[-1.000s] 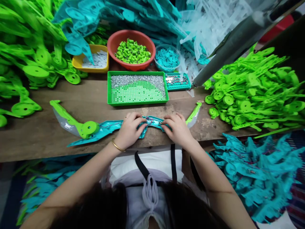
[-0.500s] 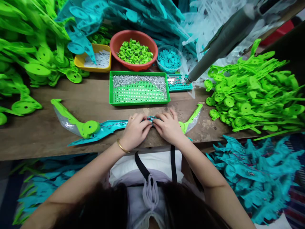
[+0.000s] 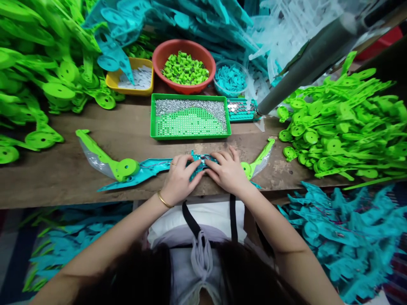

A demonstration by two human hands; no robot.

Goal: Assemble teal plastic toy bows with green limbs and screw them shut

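A teal plastic toy bow (image 3: 151,168) lies across the bench with its inner side up, showing a thin wire and small inner parts at its middle. Green limbs with round hubs and clear pieces, a left limb (image 3: 125,169) and a right limb (image 3: 254,167), extend from its ends. My left hand (image 3: 179,176) grips the middle section, fingers bent over it. From the other side, my right hand (image 3: 229,171) presses its fingertips onto the same section. Between the fingertips some wires and small parts show; whatever the fingers pinch there is hidden.
Beyond the bow stands a green tray (image 3: 190,137) of small screws. Behind it are a red bowl (image 3: 155,63) of green pieces, a yellow box (image 3: 127,90) and a clear tub (image 3: 230,91). A grey power screwdriver (image 3: 305,67) slants at right. Green parts (image 3: 343,127) pile up at right.
My fingers have shifted slightly on the bow's middle, and more of its inner parts now shows between them. The whole view has slid a little to the right.
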